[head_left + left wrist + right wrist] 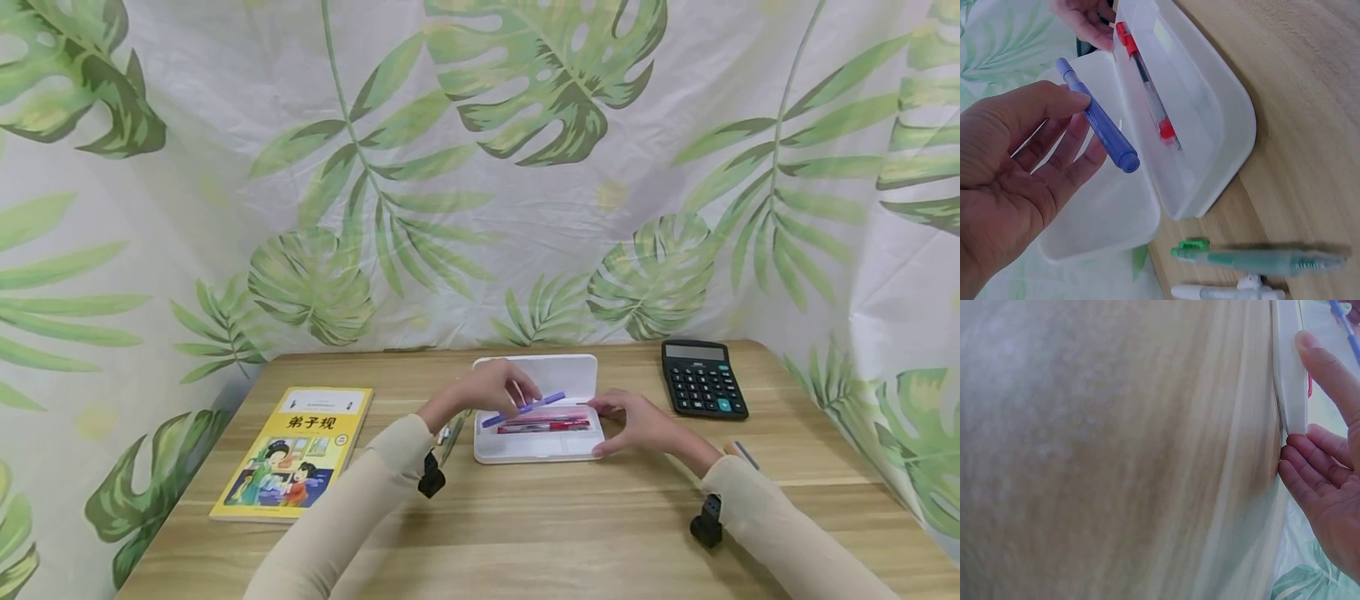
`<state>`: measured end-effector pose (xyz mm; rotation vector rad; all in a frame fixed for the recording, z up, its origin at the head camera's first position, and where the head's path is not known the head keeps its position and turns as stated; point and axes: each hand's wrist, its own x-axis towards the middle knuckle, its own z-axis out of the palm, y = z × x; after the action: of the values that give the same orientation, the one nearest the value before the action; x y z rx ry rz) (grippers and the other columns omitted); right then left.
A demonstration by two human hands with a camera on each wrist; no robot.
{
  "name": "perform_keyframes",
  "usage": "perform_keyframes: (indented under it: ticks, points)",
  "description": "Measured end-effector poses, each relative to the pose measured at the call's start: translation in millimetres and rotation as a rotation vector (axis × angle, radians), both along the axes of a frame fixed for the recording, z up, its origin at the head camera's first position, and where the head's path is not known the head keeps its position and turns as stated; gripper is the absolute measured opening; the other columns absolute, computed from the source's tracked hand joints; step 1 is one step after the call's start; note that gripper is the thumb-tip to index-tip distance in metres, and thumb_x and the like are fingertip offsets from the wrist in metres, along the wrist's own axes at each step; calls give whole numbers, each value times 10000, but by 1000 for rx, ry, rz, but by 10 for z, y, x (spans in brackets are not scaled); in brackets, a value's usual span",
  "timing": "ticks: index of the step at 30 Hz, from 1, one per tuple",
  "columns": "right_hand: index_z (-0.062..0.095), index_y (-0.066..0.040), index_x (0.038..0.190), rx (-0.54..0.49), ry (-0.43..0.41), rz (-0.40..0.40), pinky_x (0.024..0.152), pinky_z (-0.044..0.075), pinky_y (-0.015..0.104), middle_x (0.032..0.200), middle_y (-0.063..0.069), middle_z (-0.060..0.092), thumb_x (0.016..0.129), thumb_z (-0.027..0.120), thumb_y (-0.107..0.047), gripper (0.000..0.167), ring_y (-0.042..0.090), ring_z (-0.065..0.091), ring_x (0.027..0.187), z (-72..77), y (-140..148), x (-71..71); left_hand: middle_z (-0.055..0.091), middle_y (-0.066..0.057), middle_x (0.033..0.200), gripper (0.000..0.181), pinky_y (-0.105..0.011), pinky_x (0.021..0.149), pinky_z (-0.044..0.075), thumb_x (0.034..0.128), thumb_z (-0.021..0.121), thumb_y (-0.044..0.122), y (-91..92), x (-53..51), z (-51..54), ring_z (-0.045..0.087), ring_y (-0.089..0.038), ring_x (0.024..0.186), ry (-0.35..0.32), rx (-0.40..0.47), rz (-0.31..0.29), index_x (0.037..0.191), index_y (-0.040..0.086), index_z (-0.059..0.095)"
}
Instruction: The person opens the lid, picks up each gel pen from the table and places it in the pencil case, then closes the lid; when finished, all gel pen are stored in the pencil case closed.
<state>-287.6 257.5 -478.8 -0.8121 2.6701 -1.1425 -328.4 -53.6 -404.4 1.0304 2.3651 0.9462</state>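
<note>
Beige sleeves (345,508) are stretching over the wooden table (540,533). The left hand (491,387) is pinching a purple marker (1107,131) above the open white pencil case (495,447), where a red pen (555,426) is lying; the right hand (637,423) is gripping the case's right end. Beside the case, a green pen (1260,260) is lying.

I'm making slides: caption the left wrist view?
Left hand holds a blue-purple pen over an open white pencil case, red pen inside.

A purple pen (1105,129) slants above an open white pencil case (525,457), lid (573,368) folded back, far side.
</note>
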Motion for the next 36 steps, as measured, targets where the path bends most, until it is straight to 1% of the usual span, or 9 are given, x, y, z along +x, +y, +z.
perform_keyframes:
  ticks: [6,11,13,17,21,24,28,32,36]
  points:
    - [660,29,1272,-1,5,2,984,544,500,1117,117,688,677,951,-302,740,287,642,1081,-4,-8,6,762,-135,1032,330,-199,764,573,785,746,-110,159,-31,-63,726,-235,934,15,-29,-11,1094,0,767]
    - [660,32,1273,0,8,6,985,544,502,1119,121,688,683,949,-298,735,295,643,1083,-4,-11,3,778,-115,999,304,-182,751,567,792,761,-96,246,-95,-177,729,-187,873,59,-35,-37,1076,9,777]
    - [661,30,1272,-2,8,9,985,543,506,1119,121,688,686,949,-295,730,299,644,1084,-7,-8,-3,782,-118,991,304,-178,743,567,784,760,-104,277,-103,-202,734,-190,862,71,-33,-43,1066,5,779]
    - [664,29,1269,-7,12,5,984,544,502,1112,115,686,677,955,-293,734,292,646,1080,-18,-2,-9,778,-144,981,317,-170,731,562,771,740,-132,332,-90,-202,738,-207,861,69,-30,-34,1064,-17,773]
    - [665,29,1269,-14,13,0,987,544,498,1115,114,682,672,957,-292,738,290,646,1081,-25,2,-9,769,-179,988,300,-174,748,568,796,722,-128,347,-78,-176,743,-230,874,53,-10,-36,1085,-51,755]
    - [664,31,1270,-15,14,3,986,543,500,1120,118,681,675,956,-289,735,293,644,1083,-29,-5,-8,763,-191,1010,295,-192,778,579,814,718,-112,299,-72,-143,746,-259,910,42,7,-36,1103,-64,745]
    - [661,33,1274,-4,14,-2,985,543,505,1125,120,680,680,952,-295,738,294,641,1086,-17,-10,3,759,-203,1058,336,-218,804,593,802,718,-102,174,-72,-70,747,-290,979,6,29,-7,1135,-64,736]
    - [656,39,1278,3,11,-7,985,543,504,1136,126,680,681,951,-294,744,305,637,1092,8,-17,19,757,-218,1081,359,-234,807,602,790,724,-97,-9,-78,-26,749,-294,994,-20,47,27,1148,-71,731]
    - [652,51,1276,0,7,-9,983,545,498,1139,135,682,676,952,-294,755,311,637,1090,34,-21,40,745,-250,1096,338,-255,812,608,812,723,-105,-236,-59,0,742,-319,1003,-41,69,52,1150,-97,719]
